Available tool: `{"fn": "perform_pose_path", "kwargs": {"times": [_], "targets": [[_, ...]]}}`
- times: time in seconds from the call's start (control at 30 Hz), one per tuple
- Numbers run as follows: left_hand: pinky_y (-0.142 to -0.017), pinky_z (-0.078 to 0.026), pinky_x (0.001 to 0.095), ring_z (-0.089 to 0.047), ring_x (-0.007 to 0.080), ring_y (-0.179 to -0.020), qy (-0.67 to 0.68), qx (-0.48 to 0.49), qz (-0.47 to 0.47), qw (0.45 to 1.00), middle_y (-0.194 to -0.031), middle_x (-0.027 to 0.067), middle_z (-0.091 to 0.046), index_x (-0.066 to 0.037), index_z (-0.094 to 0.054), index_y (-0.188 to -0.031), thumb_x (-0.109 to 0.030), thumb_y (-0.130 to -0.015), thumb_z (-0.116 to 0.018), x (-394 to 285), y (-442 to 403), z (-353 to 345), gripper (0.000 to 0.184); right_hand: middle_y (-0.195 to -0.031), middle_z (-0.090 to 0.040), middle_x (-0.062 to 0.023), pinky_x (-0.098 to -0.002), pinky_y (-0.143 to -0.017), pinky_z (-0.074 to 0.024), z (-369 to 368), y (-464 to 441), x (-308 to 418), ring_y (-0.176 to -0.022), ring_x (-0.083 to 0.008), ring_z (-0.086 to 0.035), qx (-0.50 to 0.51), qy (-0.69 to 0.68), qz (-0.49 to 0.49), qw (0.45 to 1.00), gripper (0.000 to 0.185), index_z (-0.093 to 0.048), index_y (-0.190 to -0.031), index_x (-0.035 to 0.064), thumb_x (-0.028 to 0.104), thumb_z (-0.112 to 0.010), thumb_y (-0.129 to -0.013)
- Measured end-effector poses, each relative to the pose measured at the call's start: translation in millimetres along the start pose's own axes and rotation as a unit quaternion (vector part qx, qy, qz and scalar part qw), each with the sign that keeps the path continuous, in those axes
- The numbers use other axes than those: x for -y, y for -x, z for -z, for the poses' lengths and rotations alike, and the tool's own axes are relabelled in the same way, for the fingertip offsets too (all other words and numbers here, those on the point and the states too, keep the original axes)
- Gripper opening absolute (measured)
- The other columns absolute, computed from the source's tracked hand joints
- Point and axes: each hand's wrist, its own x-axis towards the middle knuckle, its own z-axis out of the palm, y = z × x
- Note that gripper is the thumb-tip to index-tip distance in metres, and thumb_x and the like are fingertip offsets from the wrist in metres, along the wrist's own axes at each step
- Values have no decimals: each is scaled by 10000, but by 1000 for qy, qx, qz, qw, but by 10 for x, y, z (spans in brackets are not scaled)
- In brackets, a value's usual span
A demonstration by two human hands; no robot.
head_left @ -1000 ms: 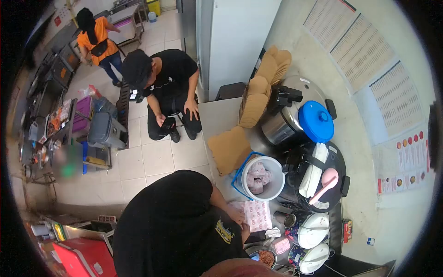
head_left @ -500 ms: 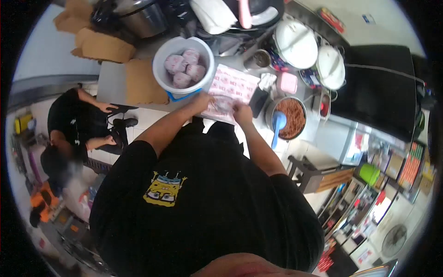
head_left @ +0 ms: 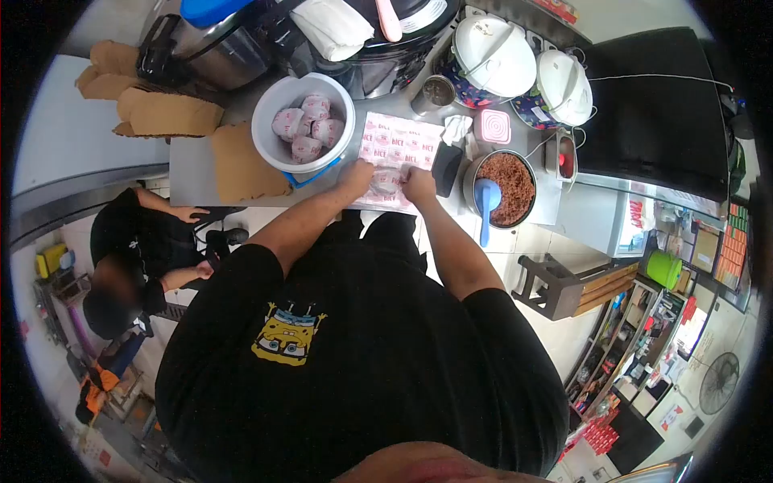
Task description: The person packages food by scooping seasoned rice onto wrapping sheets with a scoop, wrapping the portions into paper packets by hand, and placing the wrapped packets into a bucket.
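Printed white-and-pink wrapping paper (head_left: 398, 138) lies on the counter in front of me, and a bundle folded in the same paper (head_left: 387, 179) is near its lower end. My left hand (head_left: 358, 177) is closed on the bundle's left end. At the opposite end my right hand (head_left: 418, 185) grips the paper with curled fingers. What lies inside the folds is hidden. Just left of the paper, a white bucket (head_left: 264, 121) holds several round wrapped packets (head_left: 306, 149). To the right, a pot of reddish-brown rice (head_left: 513, 181) has a blue rice paddle (head_left: 487, 199) in it.
Behind the paper stand a metal cup (head_left: 435, 94), a pink box (head_left: 492, 126) and two white-lidded pots (head_left: 493, 56). A dark flat object (head_left: 447, 167) lies beside the paper. Cardboard (head_left: 241, 165) covers the counter's left part. A seated person (head_left: 149, 237) is at left.
The view has shifted a little, so the counter and shelves appear moved. My hands stay at the bundle's two ends, and the paper between them looks more tightly folded.
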Motion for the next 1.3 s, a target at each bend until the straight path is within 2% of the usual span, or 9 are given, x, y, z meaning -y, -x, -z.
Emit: {"fn": "perform_pose_path", "kwargs": {"times": [0.2,0.27,0.5,0.57,0.7,0.97,1.13,1.17,1.3], "targets": [[-902,-510,521,-635,372,-1113,219,-43,101,970,-1216,202,-626,-12,-640,-1285,-135,-903,-599,-222,676,-34,403,-1024,-669,-177,-493,-788,-529,-530,609,-140,-894,-408,-640,-174,-187,152,955,196,-703,-978,44,62,-718,-784],[-967,-448,503,-551,327,-1237,-34,-198,-94,975,-1262,165,-603,25,-650,-1216,-179,-924,-576,-131,742,-256,364,-1182,-617,-145,-502,-852,-502,-511,751,-53,-1039,-404,-588,-250,-99,193,944,254,-691,-1051,34,43,-700,-798],[-974,-458,484,-583,319,-1205,47,-242,-141,959,-1218,169,-653,18,-680,-1150,-243,-927,-649,-103,511,37,344,-1124,-625,-162,-488,-812,-492,-207,550,99,-1057,-397,-579,-273,18,238,932,288,-659,-1088,7,64,-728,-814],[-881,-519,501,-667,389,-1033,270,-137,16,953,-1086,207,-700,-7,-690,-1137,-225,-905,-679,-96,303,32,319,-981,-649,-212,-472,-734,-498,-335,296,-12,-889,-395,-633,-171,-244,116,948,189,-664,-953,-12,105,-753,-835],[-831,-552,505,-704,423,-921,303,-80,49,948,-983,231,-727,1,-748,-974,-238,-884,-718,-174,151,149,257,-719,-637,-201,-476,-645,-498,223,430,393,-697,-398,-635,-263,-238,41,934,234,-630,-736,-22,132,-768,-846],[-870,-575,441,-719,393,-980,261,-42,190,946,-1019,251,-731,-10,-762,-1012,-333,-823,-786,-310,64,58,375,-925,-739,-183,-463,-684,-540,-290,459,375,-731,-372,-669,-248,-109,285,920,216,-759,-938,14,-28,-659,-751],[-871,-545,505,-693,395,-957,253,-137,145,947,-985,247,-714,-37,-742,-1072,-260,-879,-704,-463,167,163,298,-767,-741,-153,-386,-678,-580,-265,48,210,-718,-287,-734,-24,-272,111,956,134,-745,-869,49,26,-726,-739],[-840,-529,538,-677,408,-929,287,-174,98,937,-951,255,-700,-33,-738,-1028,-192,-876,-677,-439,137,58,228,-820,-743,-144,-359,-674,-579,41,130,437,-752,-233,-728,-108,-139,62,982,295,-715,-986,43,69,-809,-707],[-807,-543,501,-705,378,-888,276,-195,-84,937,-925,229,-716,-33,-752,-877,-157,-821,-651,-504,349,554,169,-1261,-620,-183,-303,-663,-571,527,171,508,-837,-190,-667,93,-500,3,861,618,-561,-1370,-7,7,-741,-779]]}}
